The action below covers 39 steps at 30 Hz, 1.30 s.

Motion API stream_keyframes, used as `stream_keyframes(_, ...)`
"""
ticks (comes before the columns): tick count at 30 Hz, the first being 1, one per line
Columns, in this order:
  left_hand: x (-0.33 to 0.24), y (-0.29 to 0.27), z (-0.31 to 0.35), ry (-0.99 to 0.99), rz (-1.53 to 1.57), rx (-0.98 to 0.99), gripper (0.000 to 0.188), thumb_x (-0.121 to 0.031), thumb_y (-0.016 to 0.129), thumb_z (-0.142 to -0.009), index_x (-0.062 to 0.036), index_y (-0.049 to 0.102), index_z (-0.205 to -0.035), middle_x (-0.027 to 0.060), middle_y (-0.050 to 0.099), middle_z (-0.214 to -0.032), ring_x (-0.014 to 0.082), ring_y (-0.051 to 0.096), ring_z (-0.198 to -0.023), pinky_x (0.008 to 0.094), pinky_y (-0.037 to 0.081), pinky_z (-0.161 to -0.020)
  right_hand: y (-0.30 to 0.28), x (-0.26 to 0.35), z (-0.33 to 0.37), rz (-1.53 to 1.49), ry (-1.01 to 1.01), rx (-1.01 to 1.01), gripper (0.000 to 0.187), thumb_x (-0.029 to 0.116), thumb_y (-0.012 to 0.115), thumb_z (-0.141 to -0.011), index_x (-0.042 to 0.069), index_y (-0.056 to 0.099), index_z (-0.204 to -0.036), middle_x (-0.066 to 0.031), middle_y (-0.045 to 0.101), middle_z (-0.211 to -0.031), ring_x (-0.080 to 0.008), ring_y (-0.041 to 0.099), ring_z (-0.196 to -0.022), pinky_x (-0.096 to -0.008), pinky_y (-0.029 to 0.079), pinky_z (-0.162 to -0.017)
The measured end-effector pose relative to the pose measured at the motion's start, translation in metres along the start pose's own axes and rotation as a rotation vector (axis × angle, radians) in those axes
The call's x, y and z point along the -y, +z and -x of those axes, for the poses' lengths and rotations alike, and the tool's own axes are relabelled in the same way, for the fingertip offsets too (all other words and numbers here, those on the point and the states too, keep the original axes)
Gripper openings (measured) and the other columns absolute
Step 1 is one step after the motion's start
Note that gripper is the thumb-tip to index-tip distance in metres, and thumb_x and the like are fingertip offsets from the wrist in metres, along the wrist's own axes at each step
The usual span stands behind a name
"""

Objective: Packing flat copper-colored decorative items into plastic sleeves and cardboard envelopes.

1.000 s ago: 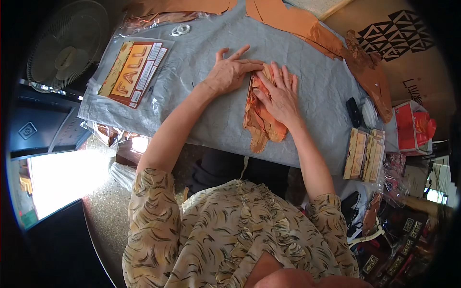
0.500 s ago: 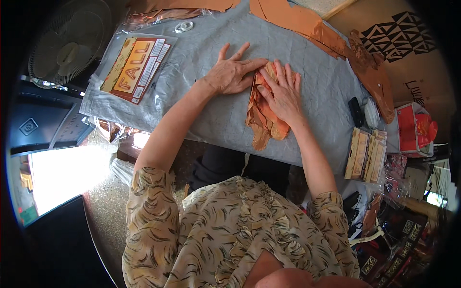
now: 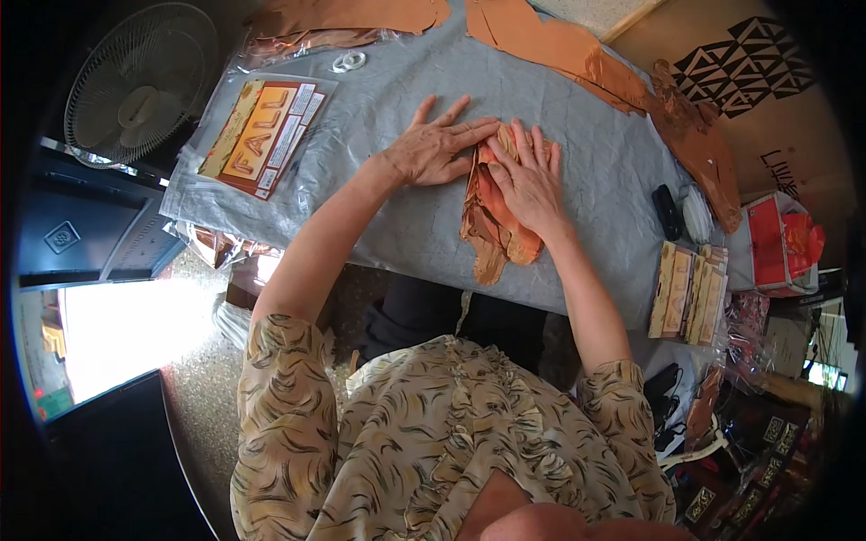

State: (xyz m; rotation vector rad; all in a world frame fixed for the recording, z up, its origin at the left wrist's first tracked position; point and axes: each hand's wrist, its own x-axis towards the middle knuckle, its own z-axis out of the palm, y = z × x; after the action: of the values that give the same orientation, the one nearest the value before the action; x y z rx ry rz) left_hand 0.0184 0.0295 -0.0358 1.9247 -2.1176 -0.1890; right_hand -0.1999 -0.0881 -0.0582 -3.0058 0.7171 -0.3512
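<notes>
A flat, folded bundle of copper-orange foil [image 3: 488,227], apparently deflated foil balloons, lies near the front middle of the table. My right hand [image 3: 528,187] rests flat on its upper part with the fingers stretched out, pressing on it. To the left, my left hand [image 3: 431,151] lies with fingers spread on the grey cloth [image 3: 397,216], its index fingertip reaching the bundle's far edge beside my right fingers. Part of the foil is hidden under my right palm.
Flat packages with balloon-letter cards [image 3: 257,135] lie at left, beside a white ribbon roll [image 3: 349,61]. Copper foil sheets [image 3: 559,52] line the far edge. At right are a black object [image 3: 667,212], more carded packages [image 3: 690,293] and a red-and-white box [image 3: 780,243]. A fan [image 3: 140,86] stands left.
My right hand has shifted slightly left and down over the foil. My left hand stays nearly in place beside it, and the whole view has turned a little.
</notes>
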Motion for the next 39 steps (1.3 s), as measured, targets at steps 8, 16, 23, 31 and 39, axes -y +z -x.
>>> stream_keyframes(8, -0.011, 0.001, 0.003, -0.023, 0.000, -0.021, 0.091, -0.049, 0.064, -0.092, -0.0269, 0.022, -0.170, 0.0005, 0.034, -0.173, 0.0347, 0.011, -0.164, 0.0671, 0.000, -0.128, 0.001, -0.002, 0.001, -0.019, 0.000, -0.012, 0.058, 0.055, 0.027, -0.113, 0.030, 0.047, -0.161, -0.0084, 0.021, -0.176, -0.0391, 0.018, -0.161, -0.0605, 0.006, -0.128)
stream_keyframes(16, -0.018, -0.010, 0.001, -0.055, -0.023, 0.074, 0.136, -0.070, 0.087, -0.064, -0.0278, 0.014, -0.171, -0.0011, 0.027, -0.175, 0.0367, 0.006, -0.164, 0.0677, 0.001, -0.129, 0.002, -0.002, -0.001, -0.001, 0.002, -0.031, 0.061, 0.062, 0.039, -0.108, 0.032, 0.049, -0.160, -0.0102, 0.027, -0.174, -0.0405, 0.020, -0.160, -0.0627, 0.005, -0.127)
stream_keyframes(23, -0.015, -0.009, 0.004, -0.061, -0.020, 0.071, 0.151, -0.082, 0.086, -0.051, -0.0280, 0.013, -0.171, -0.0013, 0.027, -0.175, 0.0371, 0.006, -0.164, 0.0674, 0.002, -0.129, -0.001, 0.003, -0.002, -0.019, -0.013, -0.054, 0.076, 0.074, 0.049, -0.098, 0.030, 0.049, -0.160, -0.0135, 0.030, -0.173, -0.0409, 0.022, -0.160, -0.0633, 0.006, -0.127)
stream_keyframes(31, -0.013, -0.003, 0.003, -0.012, 0.006, 0.012, 0.161, -0.087, 0.087, -0.040, -0.0246, 0.017, -0.171, 0.0036, 0.040, -0.169, 0.0392, 0.010, -0.163, 0.0676, 0.000, -0.128, -0.010, 0.006, 0.000, -0.001, 0.039, 0.064, 0.096, 0.084, 0.055, -0.087, 0.029, 0.042, -0.164, -0.0117, 0.023, -0.175, -0.0389, 0.014, -0.162, -0.0590, 0.004, -0.129)
stream_keyframes(39, -0.005, -0.008, -0.011, -0.106, 0.087, 0.027, 0.123, -0.084, 0.073, -0.072, -0.0242, 0.025, -0.169, 0.0038, 0.043, -0.167, 0.0398, 0.013, -0.163, 0.0707, 0.002, -0.125, -0.006, 0.006, 0.001, -0.060, 0.017, -0.024, 0.092, 0.085, 0.058, -0.084, 0.035, 0.046, -0.161, -0.0123, 0.028, -0.174, -0.0399, 0.019, -0.161, -0.0625, 0.006, -0.128)
